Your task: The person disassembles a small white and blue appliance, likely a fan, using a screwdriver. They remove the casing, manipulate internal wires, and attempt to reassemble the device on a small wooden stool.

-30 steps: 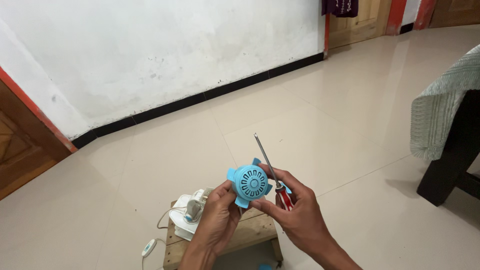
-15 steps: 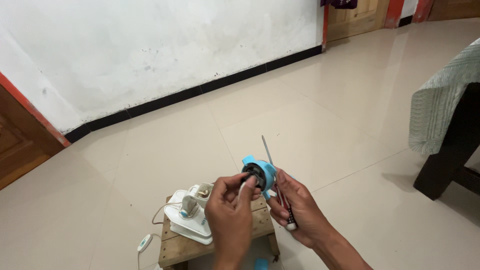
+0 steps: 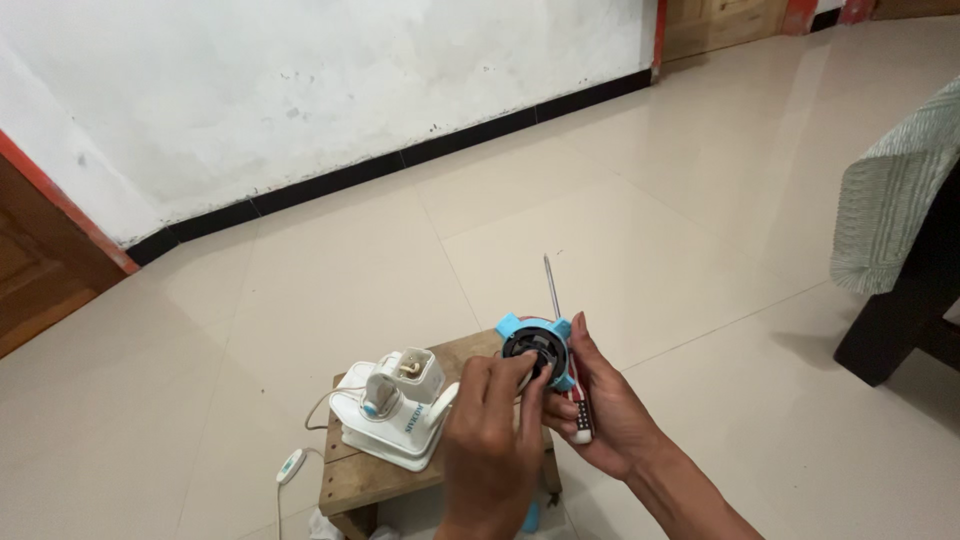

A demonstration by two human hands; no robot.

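Both hands clamp the round blue plastic motor housing (image 3: pixel 537 352), right hand (image 3: pixel 600 415) also pinning a metal-shafted screwdriver (image 3: pixel 560 330); it looks light, rigid, best gripped by its rim.

Low wooden stool (image 3: pixel 370 475) sits just before me on the tiled floor (image 3: pixel 700 250). On its left half stands the fan base (image 3: pixel 395 420), its cord and inline switch (image 3: pixel 290 466) trailing off to the stool's left onto the floor. My left hand (image 3: pixel 490 450) is over the stool's right part, fingertips at the round motor housing (image 3: pixel 538 350). My right hand (image 3: pixel 600 415) is right of it, cupping the housing from behind, a screwdriver (image 3: pixel 560 320) lying along the palm, shaft pointing away toward the wall (image 3: pixel 300 90). Draped chair (image 3: pixel 900 260) stands far right.
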